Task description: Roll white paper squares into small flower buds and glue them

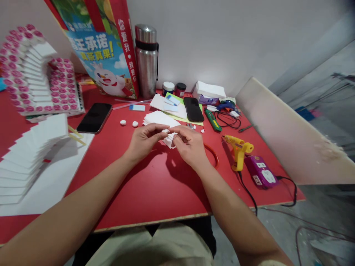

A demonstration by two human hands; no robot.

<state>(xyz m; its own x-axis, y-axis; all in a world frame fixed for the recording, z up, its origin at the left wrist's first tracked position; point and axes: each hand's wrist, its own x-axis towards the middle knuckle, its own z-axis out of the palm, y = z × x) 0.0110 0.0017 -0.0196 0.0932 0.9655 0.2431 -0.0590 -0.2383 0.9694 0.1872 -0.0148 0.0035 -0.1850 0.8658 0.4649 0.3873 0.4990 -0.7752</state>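
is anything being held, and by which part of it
The left grip pinches a small white piece; which part is hidden. Whether the right grip holds it too cannot be told.

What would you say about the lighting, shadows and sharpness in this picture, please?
Head view: soft shadows fall on the red table beneath the left hand and right hand; head view: pale highlights run down the metal flask; head view: the top right corner is dark and blurred; head view: the white piece between the hands lacks clear detail.
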